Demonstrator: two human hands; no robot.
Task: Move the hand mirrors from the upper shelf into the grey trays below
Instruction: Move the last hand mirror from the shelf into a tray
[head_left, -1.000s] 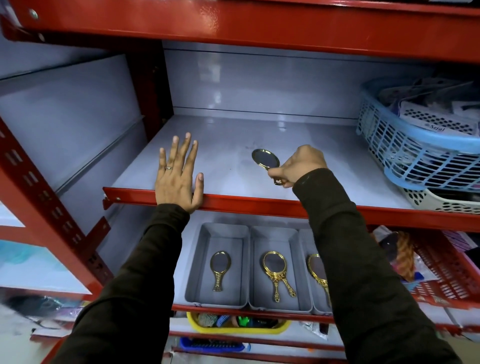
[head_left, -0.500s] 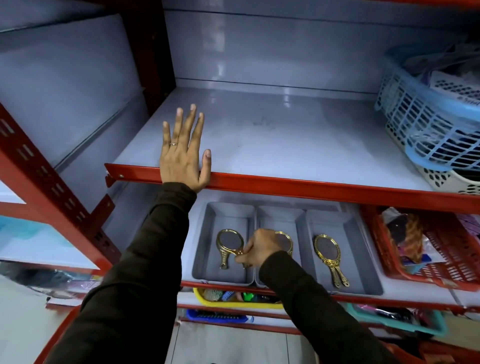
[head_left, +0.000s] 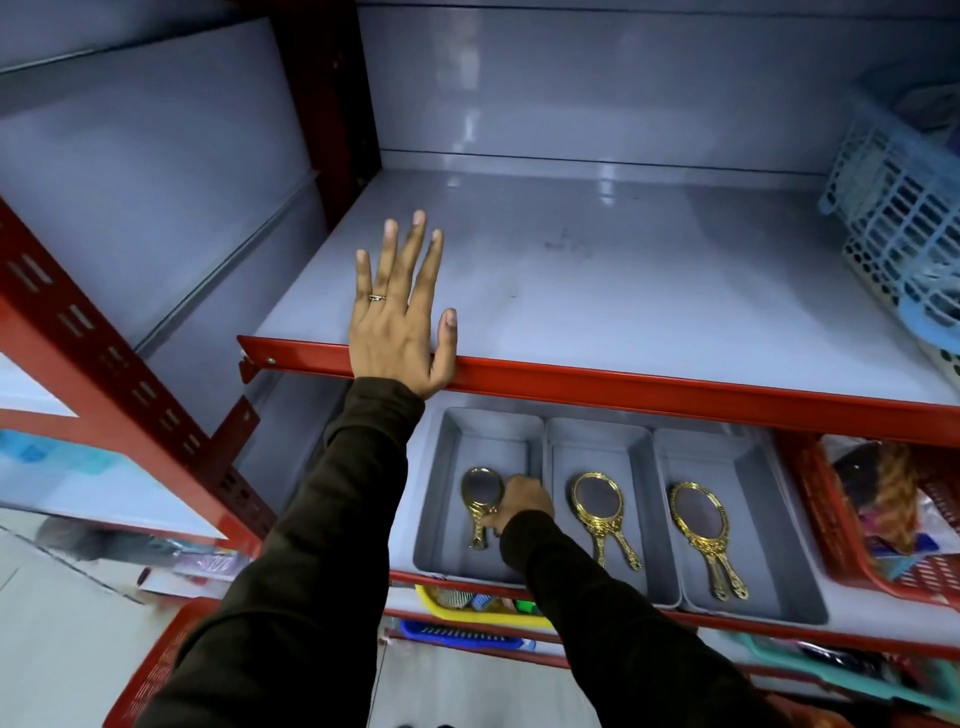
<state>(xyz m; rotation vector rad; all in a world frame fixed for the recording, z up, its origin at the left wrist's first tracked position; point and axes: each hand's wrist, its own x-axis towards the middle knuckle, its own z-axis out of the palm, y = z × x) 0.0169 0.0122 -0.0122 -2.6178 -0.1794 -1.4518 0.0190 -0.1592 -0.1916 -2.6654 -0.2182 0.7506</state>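
Below, right hand (head_left: 524, 501) clenched around small gold-framed hand mirror (head_left: 482, 501) in leftmost grey tray (head_left: 441, 483); left hand (head_left: 397, 332), released, flat on red-edged upper shelf (head_left: 623, 374), seemingly for support.

The right hand (head_left: 522, 501) has dropped from the upper shelf (head_left: 649, 291) into the left grey tray (head_left: 447, 499). The small gold mirror (head_left: 480, 501) it carried now lies there, at its fingertips.
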